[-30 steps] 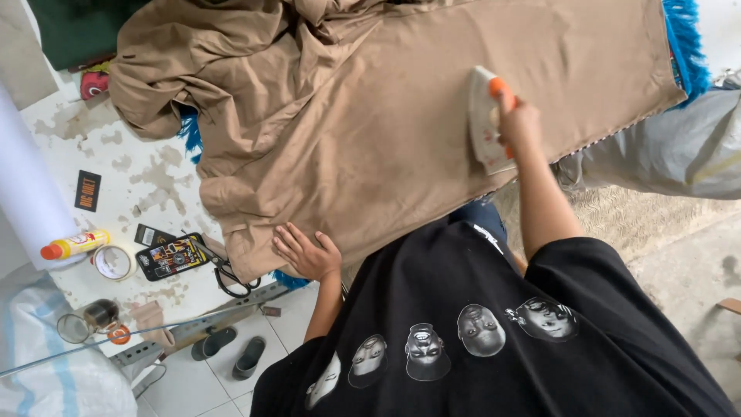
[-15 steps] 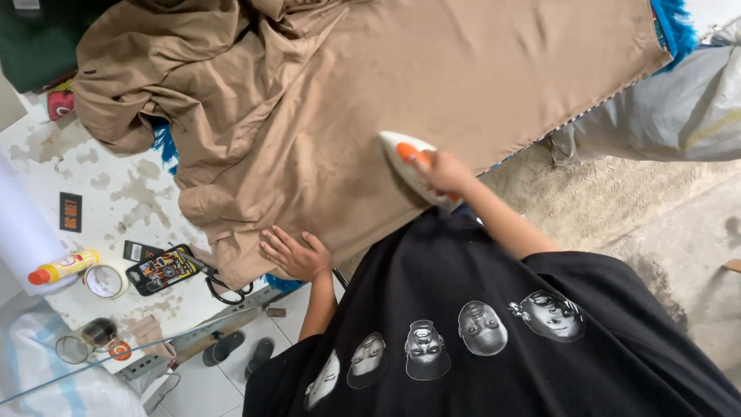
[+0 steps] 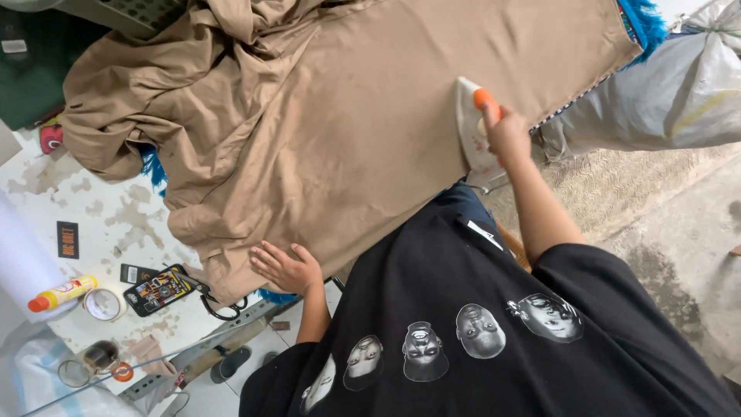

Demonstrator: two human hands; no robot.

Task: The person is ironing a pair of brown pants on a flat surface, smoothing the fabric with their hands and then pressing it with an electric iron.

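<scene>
Head view, right hand (image 3: 505, 135) gripping white iron (image 3: 472, 127), left hand (image 3: 284, 267) released flat on tan cloth (image 3: 347, 131)

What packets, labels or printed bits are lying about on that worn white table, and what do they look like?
Flat packet: beside the tan cloth's lower edge, rectangular, black with colourful pictures.
Small label: left part of the table, upright black rectangle with orange print.
Squeeze bottle: far left, lying down, yellow with an orange cap.
Tape roll: next to the bottle, round, pale.

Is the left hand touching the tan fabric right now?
Touching. The head view shows the left hand lying flat, fingers spread, on the tan fabric near its front edge, with no gap visible.
</scene>
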